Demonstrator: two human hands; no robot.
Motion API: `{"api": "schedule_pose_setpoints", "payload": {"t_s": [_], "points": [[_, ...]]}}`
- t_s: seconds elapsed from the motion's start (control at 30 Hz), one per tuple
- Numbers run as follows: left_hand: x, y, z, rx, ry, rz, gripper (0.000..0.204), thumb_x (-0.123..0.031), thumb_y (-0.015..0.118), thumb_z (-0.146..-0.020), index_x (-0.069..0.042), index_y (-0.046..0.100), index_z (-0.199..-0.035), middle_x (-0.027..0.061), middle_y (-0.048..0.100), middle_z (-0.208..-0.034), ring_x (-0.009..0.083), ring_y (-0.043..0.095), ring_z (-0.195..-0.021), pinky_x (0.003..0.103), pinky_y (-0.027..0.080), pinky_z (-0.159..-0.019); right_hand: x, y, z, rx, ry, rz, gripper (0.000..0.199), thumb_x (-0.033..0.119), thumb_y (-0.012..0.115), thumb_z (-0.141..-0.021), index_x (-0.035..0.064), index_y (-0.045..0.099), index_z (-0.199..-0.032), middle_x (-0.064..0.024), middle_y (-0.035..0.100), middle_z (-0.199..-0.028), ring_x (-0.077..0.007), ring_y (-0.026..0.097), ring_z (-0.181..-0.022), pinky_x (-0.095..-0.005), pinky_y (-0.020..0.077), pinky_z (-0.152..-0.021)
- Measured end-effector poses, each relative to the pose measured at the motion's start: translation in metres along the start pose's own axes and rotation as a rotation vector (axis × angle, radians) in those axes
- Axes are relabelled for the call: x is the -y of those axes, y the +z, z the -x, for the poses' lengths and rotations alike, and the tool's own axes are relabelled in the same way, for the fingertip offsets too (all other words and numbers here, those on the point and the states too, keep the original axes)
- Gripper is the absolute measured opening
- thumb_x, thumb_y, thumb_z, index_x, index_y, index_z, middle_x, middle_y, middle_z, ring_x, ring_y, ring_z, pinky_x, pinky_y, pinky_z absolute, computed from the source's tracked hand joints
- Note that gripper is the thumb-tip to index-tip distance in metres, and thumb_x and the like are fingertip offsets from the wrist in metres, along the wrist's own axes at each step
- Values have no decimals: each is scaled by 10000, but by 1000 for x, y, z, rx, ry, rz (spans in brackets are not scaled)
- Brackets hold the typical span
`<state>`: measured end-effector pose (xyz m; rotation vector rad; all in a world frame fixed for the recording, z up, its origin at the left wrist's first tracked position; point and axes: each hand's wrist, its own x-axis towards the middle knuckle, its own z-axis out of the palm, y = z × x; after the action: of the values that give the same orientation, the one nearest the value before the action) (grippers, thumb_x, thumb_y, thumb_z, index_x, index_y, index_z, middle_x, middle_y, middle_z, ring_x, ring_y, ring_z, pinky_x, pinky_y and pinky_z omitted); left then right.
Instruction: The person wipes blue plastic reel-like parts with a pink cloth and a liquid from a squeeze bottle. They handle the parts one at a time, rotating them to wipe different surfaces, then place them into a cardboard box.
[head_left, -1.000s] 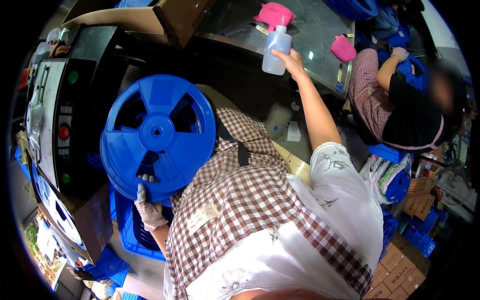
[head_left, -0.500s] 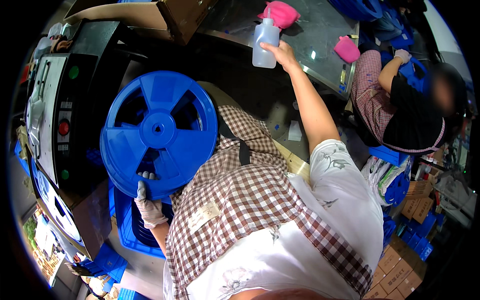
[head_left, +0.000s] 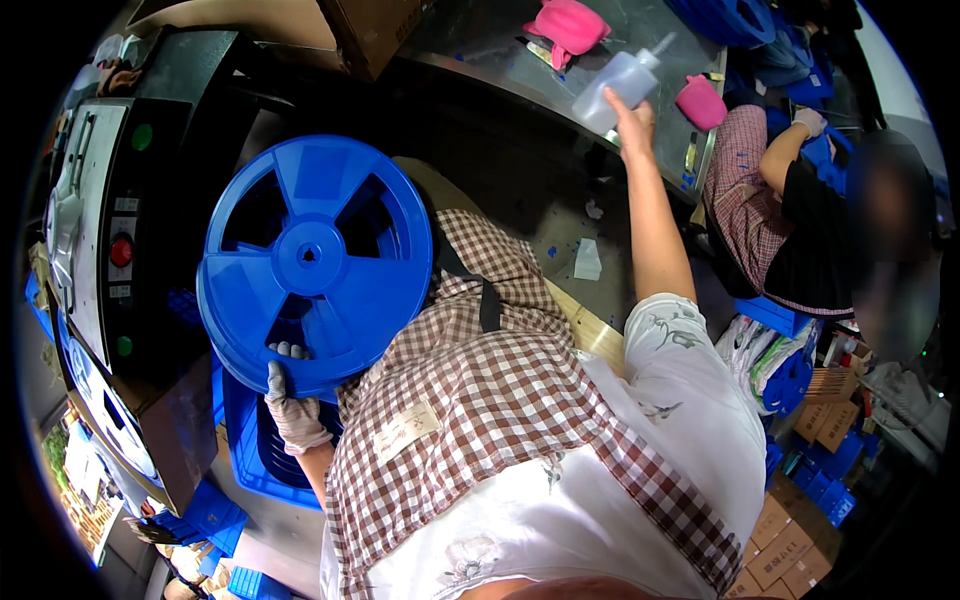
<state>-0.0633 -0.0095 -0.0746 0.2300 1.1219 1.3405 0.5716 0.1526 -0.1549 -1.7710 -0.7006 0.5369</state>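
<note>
With its glove on, my left hand [head_left: 295,415] grips the lower rim of a large blue plastic reel [head_left: 375,280], fingers through one of its openings. The reel leans against my checked apron, its round face turned up. My bare right hand [head_left: 632,125] is closed round a translucent squeeze bottle [head_left: 615,88] with a thin nozzle. That bottle is tilted over the edge of the metal table [head_left: 470,45], its nozzle pointing up and right. Pink cloth items [head_left: 570,28] lie on the table near the bottle.
A black machine with a red button [head_left: 121,250] stands at the left. Beside the table at the back is a cardboard box [head_left: 370,35]. A blue crate [head_left: 250,450] sits below the reel. Another person [head_left: 800,210] works at the right, close to stacked cartons [head_left: 785,545].
My right hand has moved to the right with the squeeze bottle, which has gone from upright to tilted. A cutter-like tool beside the pink cloth has come into sight. The reel has barely shifted.
</note>
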Motion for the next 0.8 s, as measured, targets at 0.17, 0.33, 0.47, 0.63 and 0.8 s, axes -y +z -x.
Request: {"api": "schedule_pose_setpoints", "payload": {"t_s": [0.17,0.33,0.47,0.63,0.8], "points": [[0,11,-6,49,-2,-2,441,-213,656,-892,-44,512,-1274,107,620,-1164,256,589,-1093,451,461,-969,-83,-54,-80,-444,-165,320,859,420,848,-602,-40,500,-1237,-237,609,-1171,-389,583,-1090,-440,427,-957],[-1,35,10,-13,24,-69,459,-226,668,-887,-40,505,-1274,102,624,-1154,255,605,-1043,450,467,-960,-69,-51,-47,-421,-203,446,794,394,823,-662,-77,495,-1210,-241,604,-1161,-376,594,-1061,-428,442,-941],[4,36,10,-77,26,-75,472,-240,676,-881,-42,503,-1273,105,618,-1154,251,600,-1055,449,465,-972,-81,-31,-8,-374,-119,-86,562,279,777,-782,-80,520,-1130,-208,623,-1059,-272,643,-906,-364,531,-807],[2,44,15,-95,21,-64,460,-224,655,-892,-35,495,-1280,101,603,-1172,246,598,-1061,443,457,-988,-46,21,6,80,256,-286,414,224,739,-829,9,524,-1110,-102,604,-995,-180,607,-823,-335,542,-730],[2,39,19,-110,34,-106,521,-222,598,-926,21,412,-1347,148,564,-1247,272,584,-1096,435,453,-990,-29,76,-142,-60,115,-55,767,363,821,-701,-24,465,-1259,-180,588,-1129,-296,585,-993,-409,470,-891]]}}
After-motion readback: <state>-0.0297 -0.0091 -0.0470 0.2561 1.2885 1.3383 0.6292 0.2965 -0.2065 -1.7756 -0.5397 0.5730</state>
